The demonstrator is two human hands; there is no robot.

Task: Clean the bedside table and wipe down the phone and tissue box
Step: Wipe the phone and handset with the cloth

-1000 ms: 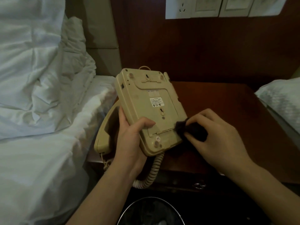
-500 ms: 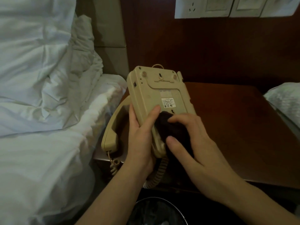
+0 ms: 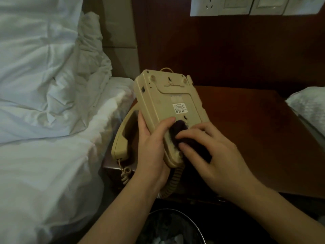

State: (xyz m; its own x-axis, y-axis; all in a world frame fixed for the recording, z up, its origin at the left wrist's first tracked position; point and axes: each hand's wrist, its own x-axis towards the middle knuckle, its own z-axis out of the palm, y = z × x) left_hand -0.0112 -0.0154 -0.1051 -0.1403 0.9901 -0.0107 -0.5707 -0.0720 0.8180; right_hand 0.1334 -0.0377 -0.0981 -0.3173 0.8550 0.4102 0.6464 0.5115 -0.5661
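left hand (image 3: 151, 147) grips upturned phone (image 3: 168, 103) above table (image 3: 255, 129); right hand (image 3: 216, 155) clutches dark cloth (image 3: 177, 131) against its underside.

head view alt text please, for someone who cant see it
A left hand holds a beige phone base underside up over a wooden bedside table while the right hand rubs it with a dark cloth. The handset hangs beside a white bed.

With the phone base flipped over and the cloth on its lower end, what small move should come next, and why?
Probably slide the dark cloth under the right hand up toward the label: the left hand holds the phone base underside up, and only its lower end is covered.
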